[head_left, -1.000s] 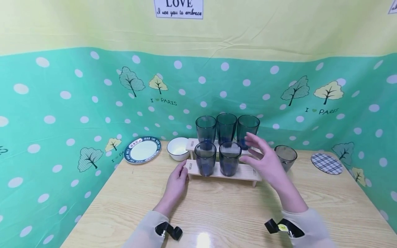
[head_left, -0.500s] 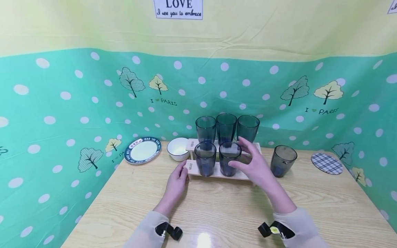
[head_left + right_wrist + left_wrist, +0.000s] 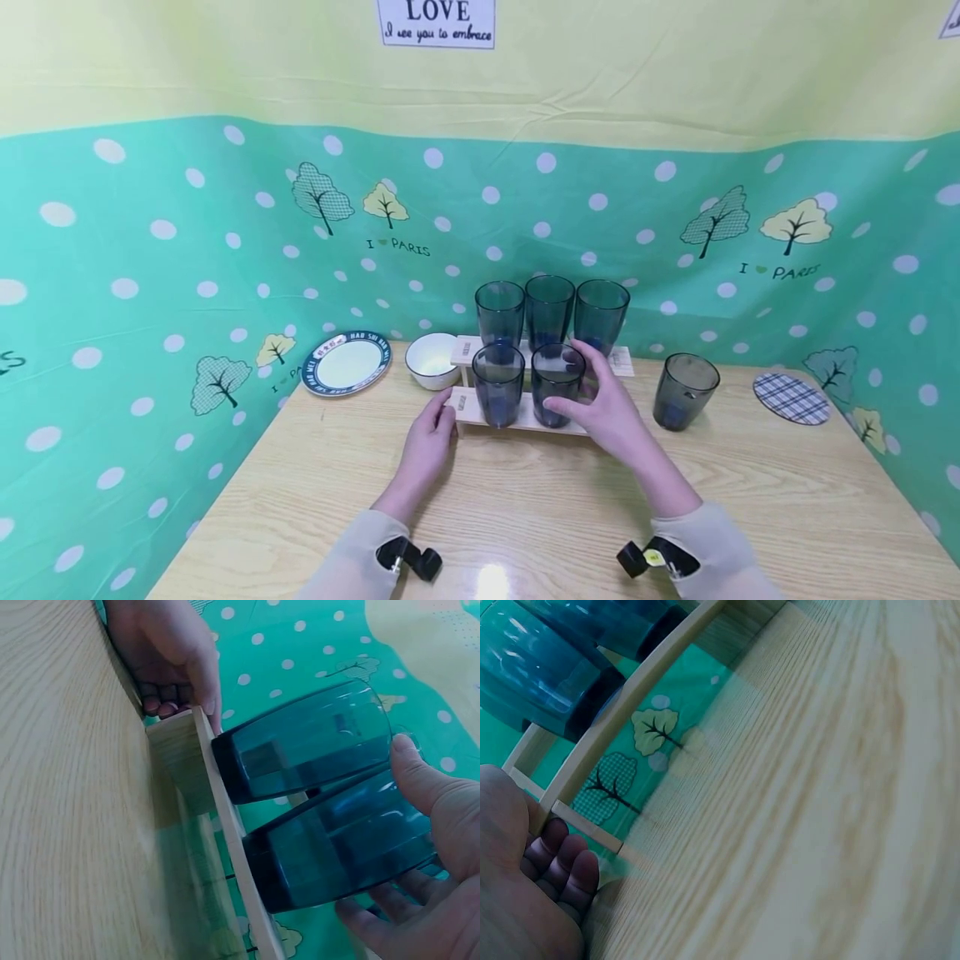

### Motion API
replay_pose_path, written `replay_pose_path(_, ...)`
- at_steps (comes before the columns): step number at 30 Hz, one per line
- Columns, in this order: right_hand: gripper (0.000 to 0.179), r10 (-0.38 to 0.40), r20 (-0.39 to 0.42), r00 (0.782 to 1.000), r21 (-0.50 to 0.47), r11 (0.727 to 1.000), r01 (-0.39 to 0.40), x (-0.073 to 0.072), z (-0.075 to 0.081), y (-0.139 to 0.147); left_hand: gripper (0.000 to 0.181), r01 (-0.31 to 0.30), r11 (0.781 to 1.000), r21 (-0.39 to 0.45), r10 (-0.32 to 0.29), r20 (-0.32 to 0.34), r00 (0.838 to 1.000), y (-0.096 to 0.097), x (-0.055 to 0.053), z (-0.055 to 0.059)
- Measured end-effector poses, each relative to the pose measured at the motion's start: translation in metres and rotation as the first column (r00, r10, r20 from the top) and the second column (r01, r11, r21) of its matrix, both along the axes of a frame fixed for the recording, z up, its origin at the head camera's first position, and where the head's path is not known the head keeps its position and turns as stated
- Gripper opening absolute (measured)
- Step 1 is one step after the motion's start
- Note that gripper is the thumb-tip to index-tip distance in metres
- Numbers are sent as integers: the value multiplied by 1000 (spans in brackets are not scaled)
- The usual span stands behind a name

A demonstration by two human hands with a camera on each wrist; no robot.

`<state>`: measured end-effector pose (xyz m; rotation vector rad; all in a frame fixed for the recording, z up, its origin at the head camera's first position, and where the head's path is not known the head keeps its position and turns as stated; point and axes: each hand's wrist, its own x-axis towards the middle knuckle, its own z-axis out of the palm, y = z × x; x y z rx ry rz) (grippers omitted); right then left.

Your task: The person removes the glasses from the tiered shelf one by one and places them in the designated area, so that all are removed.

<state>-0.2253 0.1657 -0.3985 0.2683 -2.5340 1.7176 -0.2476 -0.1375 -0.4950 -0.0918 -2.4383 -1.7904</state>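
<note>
My left hand [image 3: 422, 450] grips the left end of the lower shelf of a two-tier wooden rack [image 3: 467, 406]. In the left wrist view its fingers [image 3: 581, 874] curl under the shelf end. Two dark see-through glass tumblers stand on that shelf: the left tumbler [image 3: 498, 392] and the right tumbler [image 3: 553, 379]. Around the right tumbler is my right hand [image 3: 611, 417], thumb at the front and forefinger behind. The right wrist view shows the thumb [image 3: 412, 769] near its rim and the other fingers along its far side. The tumbler's base sits at the shelf.
Three more tumblers [image 3: 550, 308] stand on the upper shelf behind. To the right are another dark glass [image 3: 684, 396] and a checked round mat [image 3: 791, 397]. A white bowl [image 3: 431, 360] and a blue-rimmed plate [image 3: 345, 364] sit at the left, before a green curtain [image 3: 187, 325].
My right hand has moved left from the rack's right end and closed around the front right tumbler. The dark glass at the right has come into full view. The left hand has stayed put.
</note>
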Motion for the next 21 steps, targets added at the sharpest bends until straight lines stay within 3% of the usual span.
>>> replay_pose_path(8,106,-9,-44,999,-8,1000,9,-3,-7,-5,47,-3,1000,-8,3,-7,1000,0,0,1)
replay_pose_path(21,101,-42,-21,999,14,999,43,-2,-7,-8,46,-9,1000,-20,9,-7,1000,1,0,1)
